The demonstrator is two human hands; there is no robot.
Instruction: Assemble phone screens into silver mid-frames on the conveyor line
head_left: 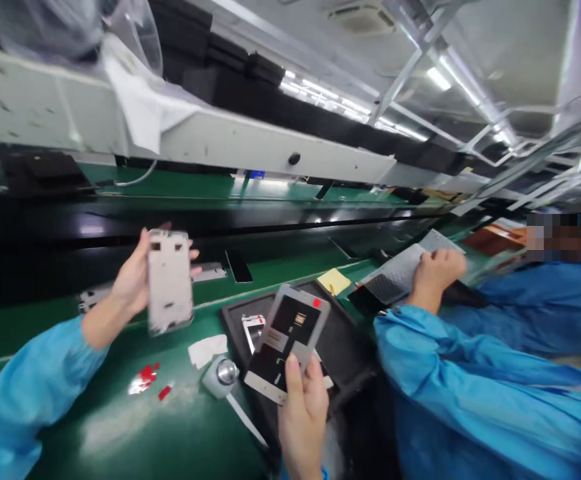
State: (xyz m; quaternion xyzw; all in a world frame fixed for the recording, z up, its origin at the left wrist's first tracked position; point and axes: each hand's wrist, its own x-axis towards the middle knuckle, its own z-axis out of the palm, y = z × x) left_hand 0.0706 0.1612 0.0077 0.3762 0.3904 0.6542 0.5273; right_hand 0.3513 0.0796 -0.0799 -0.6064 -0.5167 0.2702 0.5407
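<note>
My left hand (pixel 133 277) grips a pale phone frame (pixel 171 283) by its side and holds it upright above the bench. Two dark square openings show near the frame's top. In my right hand (pixel 304 403) is a phone screen panel (pixel 287 343), pinched at its lower right edge, with its dark inner side and a red tab in view. The panel is tilted over a black tray (pixel 350 353). Partly behind it in the tray lies a white phone part (pixel 253 328) with red marks.
Red stickers (pixel 146 377), a white tissue (pixel 208 350) and a dispenser with a metal cap (pixel 227 371) are on the green bench (pixel 120 433). A dark phone panel (pixel 239 266) and a yellow note (pixel 334 281) lie farther back. At right, a co-worker's hand (pixel 437 273) holds a bubble-wrap sheet (pixel 400 270).
</note>
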